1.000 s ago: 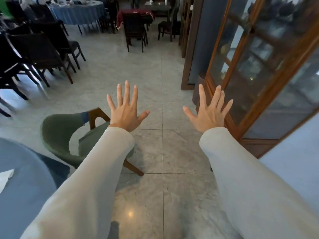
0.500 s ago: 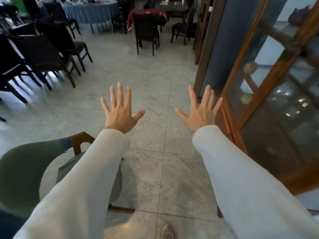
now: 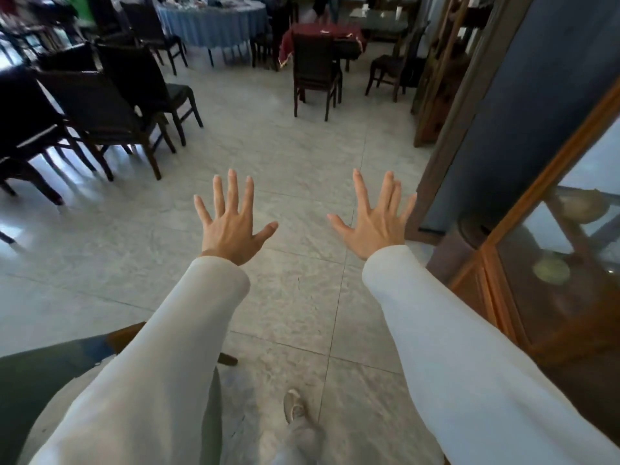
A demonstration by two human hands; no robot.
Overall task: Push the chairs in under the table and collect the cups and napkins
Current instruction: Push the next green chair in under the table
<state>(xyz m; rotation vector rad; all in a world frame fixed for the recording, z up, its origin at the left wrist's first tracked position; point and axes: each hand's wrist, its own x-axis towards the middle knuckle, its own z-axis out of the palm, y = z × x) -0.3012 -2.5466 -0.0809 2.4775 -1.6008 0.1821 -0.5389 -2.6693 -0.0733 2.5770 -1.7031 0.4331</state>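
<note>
Pale marble tiles (image 3: 302, 146) cover the dining room from the bottom of the view up to the far tables. At 3 o'clock stands a large wooden cabinet (image 3: 553, 313) with glass doors. At 10 o'clock a group of dark chairs (image 3: 100, 105) stands out on the floor, apart from any table that shows. At 12 o'clock is a round table (image 3: 214, 25) with a blue cloth, and toward 1 o'clock a smaller table (image 3: 322, 35) with a red cloth and one dark chair (image 3: 313, 65) close to it. Some small things lie on the blue cloth, but they are too blurred to say if they are cups or napkins. At 8 o'clock, cut by the edge of the view, is a green padded chair (image 3: 30, 380) with wooden legs; its table is not visible.

Both arms, in white sleeves (image 3: 453, 347), stretch forward. The left hand (image 3: 231, 229) and the right hand (image 3: 372, 229) are spread wide with straight fingers, backs toward the camera. They hold nothing and touch nothing. At 6 o'clock a light shoe (image 3: 293, 406) rests on the tiles.

The green padded chair is probably the nearest work. It looks moderately heavy, stiff in the frame and soft in the padding, and its legs should slide easily on such smooth tiles. The top edge of the backrest seems the best place to grip, with both hands.
</note>
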